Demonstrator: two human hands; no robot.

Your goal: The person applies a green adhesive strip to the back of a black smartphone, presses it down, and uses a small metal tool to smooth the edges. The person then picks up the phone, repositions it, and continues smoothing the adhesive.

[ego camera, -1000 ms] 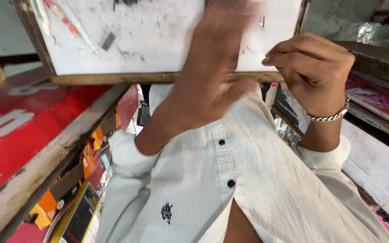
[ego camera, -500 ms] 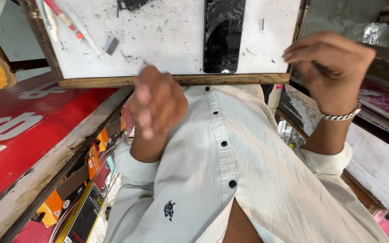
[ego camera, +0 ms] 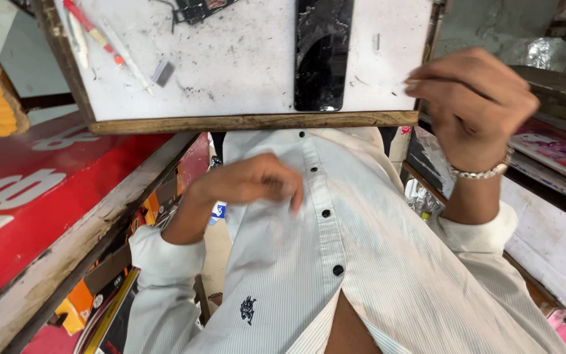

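While both hands hover empty, a cracked phone point(ego camera: 323, 52) lies on the wood-framed tray point(ego camera: 244, 122).

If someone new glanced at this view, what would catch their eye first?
Probably the black phone with its cracked glass, lying at the near edge of the white work board. Next, the left hand blurred against the striped shirt, and the right hand raised by the board's right corner.

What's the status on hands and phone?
Left hand against shirt, empty. Right hand raised at board edge, grip unclear. Phone flat on board, cracked, untouched. Nothing over it.
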